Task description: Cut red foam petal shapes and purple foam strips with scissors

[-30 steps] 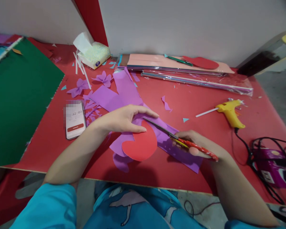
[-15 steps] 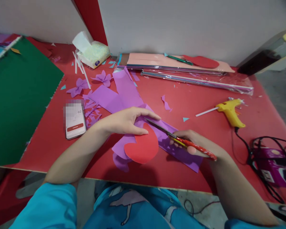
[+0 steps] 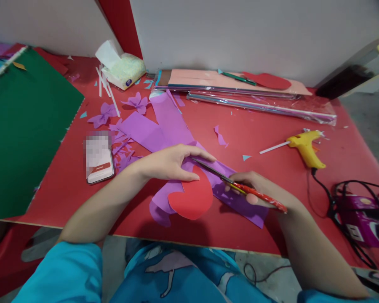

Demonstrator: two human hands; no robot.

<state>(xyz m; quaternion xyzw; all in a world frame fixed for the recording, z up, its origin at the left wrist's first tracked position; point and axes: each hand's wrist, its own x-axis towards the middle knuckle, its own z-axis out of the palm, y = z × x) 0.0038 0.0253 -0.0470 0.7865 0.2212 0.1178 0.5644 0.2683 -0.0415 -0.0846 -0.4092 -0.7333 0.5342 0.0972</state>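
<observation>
The red heart-shaped piece (image 3: 192,201) is located in front of the wearer, above the near part of the red worktop (image 3: 281,115). It is laid over a purple piece (image 3: 164,194) and is held by the left hand (image 3: 169,163). The left grip is closed on the heart-shaped piece at its upper left: the thumb is pressed on the face, while the index finger is extended separately above it. The remaining fingers are concealed, and their contact cannot be determined.

The scissors (image 3: 244,189) are held in the right hand (image 3: 257,187). The right grip is curled closed around the red and yellow handles. The blades are directed leftward, with the tips placed near the left index finger; the exact blade gap cannot be determined. A purple strip (image 3: 246,208) is passed beneath the scissors and the right hand.

A phone (image 3: 98,159) is placed left of the left forearm, with purple scraps (image 3: 124,149) scattered beside it. A yellow glue gun (image 3: 307,150) is laid well apart at the right.
</observation>
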